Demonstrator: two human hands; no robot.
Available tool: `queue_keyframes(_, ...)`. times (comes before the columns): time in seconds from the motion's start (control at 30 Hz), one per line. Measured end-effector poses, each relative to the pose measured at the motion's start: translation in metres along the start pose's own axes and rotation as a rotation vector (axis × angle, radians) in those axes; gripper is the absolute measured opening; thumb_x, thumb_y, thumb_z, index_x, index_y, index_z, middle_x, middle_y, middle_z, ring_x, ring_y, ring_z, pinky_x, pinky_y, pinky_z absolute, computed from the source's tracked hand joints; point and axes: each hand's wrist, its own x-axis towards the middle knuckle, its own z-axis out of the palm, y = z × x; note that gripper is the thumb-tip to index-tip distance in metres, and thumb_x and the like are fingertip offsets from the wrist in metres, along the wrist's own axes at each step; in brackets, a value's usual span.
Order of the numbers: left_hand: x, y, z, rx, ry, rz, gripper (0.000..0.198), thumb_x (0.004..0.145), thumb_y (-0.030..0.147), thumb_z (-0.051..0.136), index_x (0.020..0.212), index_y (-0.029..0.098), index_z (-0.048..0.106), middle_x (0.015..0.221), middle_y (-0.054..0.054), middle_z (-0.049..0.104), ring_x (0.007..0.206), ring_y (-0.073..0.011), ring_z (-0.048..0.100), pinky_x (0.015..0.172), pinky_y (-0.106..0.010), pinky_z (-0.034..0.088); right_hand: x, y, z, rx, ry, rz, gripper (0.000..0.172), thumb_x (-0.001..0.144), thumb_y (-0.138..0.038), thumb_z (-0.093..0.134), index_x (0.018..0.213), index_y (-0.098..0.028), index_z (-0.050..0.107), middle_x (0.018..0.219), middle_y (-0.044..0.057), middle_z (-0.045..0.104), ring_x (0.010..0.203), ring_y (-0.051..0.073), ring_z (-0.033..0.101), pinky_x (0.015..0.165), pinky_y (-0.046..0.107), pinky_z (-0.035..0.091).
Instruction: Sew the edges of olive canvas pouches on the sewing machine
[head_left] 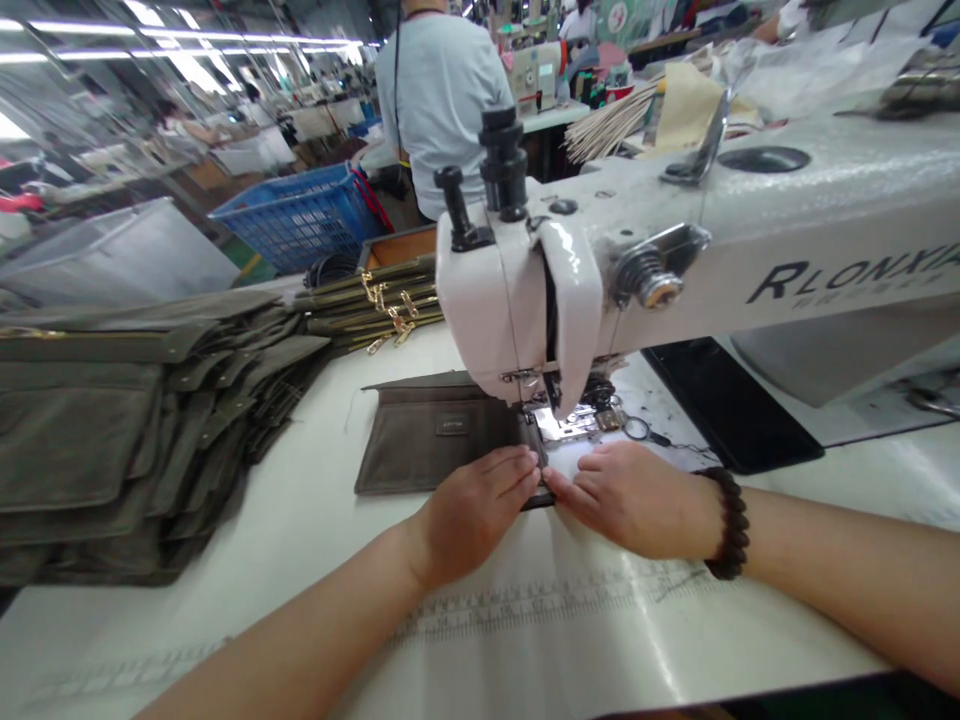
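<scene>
A dark olive-brown fabric piece [409, 450] with a small label patch [452, 424] lies flat on the sewing machine bed. Its right edge is under the needle area of the white sewing machine [517, 290]. My left hand [480, 505] rests flat on the lower right part of the piece, fingers stretched out. At that same edge, my right hand [637, 495] has its index fingertip on the fabric and its other fingers curled in; the thumb is hidden. The two hands' fingertips nearly meet just in front of the presser foot. A dark bead bracelet [727, 525] circles my right wrist.
A pile of olive fabric pieces [90, 440] lies at the left; more with gold zipper pulls [390, 315] lie behind. A printed ruler scale [517, 605] runs along the front. A blue crate [300, 215] and a person in a light shirt [442, 100] are beyond the machine.
</scene>
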Motion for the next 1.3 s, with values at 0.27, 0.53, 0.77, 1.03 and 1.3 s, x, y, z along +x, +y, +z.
queue_keyframes(0.27, 0.002, -0.014, 0.001, 0.009, -0.008, 0.030, 0.024, 0.087, 0.011, 0.033, 0.093, 0.004, 0.055, 0.095, -0.011, 0.061, 0.095, -0.0189, 0.056, 0.086, -0.029, 0.049, 0.005, 0.002, -0.004, -0.045, -0.021, 0.085, 0.025, 0.085, -0.017, 0.041, 0.106, -0.006, 0.048, 0.057, 0.000, 0.054, 0.052, 0.012, 0.046, 0.044, 0.030, 0.012)
queue_keyframes(0.53, 0.009, -0.024, 0.002, 0.100, -0.075, 0.041, 0.030, 0.086, 0.007, 0.027, 0.093, 0.003, 0.055, 0.090, -0.012, 0.060, 0.091, -0.0199, 0.057, 0.081, -0.030, 0.051, 0.007, 0.003, -0.001, -0.034, 0.060, 0.199, 0.022, 0.085, -0.025, 0.044, 0.102, -0.013, 0.052, 0.059, 0.000, 0.057, 0.050, 0.011, 0.050, 0.045, 0.028, 0.012)
queue_keyframes(0.77, 0.013, -0.033, 0.005, 0.119, -0.099, 0.005, 0.022, 0.084, 0.007, 0.035, 0.091, 0.006, 0.056, 0.089, -0.011, 0.061, 0.088, -0.0180, 0.057, 0.080, -0.030, 0.050, 0.010, 0.001, -0.003, 0.007, 0.082, 0.255, 0.010, 0.082, -0.024, 0.046, 0.087, -0.017, 0.052, 0.056, -0.001, 0.055, 0.048, 0.011, 0.048, 0.046, 0.027, 0.010)
queue_keyframes(1.03, 0.018, -0.041, 0.006, 0.131, -0.152, -0.062, 0.019, 0.083, 0.006, 0.038, 0.089, 0.009, 0.056, 0.089, -0.009, 0.061, 0.087, -0.0165, 0.057, 0.082, -0.028, 0.047, 0.010, 0.001, -0.004, 0.036, 0.051, 0.275, 0.010, 0.083, -0.025, 0.046, 0.086, -0.018, 0.051, 0.056, -0.001, 0.055, 0.048, 0.011, 0.049, 0.045, 0.027, 0.009)
queue_keyframes(1.3, 0.019, -0.044, 0.007, 0.113, -0.094, -0.098, 0.015, 0.082, 0.008, 0.042, 0.086, 0.011, 0.056, 0.087, -0.007, 0.062, 0.086, -0.0152, 0.057, 0.080, -0.025, 0.047, 0.011, 0.003, -0.006, 0.060, 0.030, 0.279, 0.011, 0.084, -0.026, 0.044, 0.084, -0.018, 0.052, 0.056, -0.001, 0.055, 0.047, 0.011, 0.047, 0.045, 0.027, 0.008)
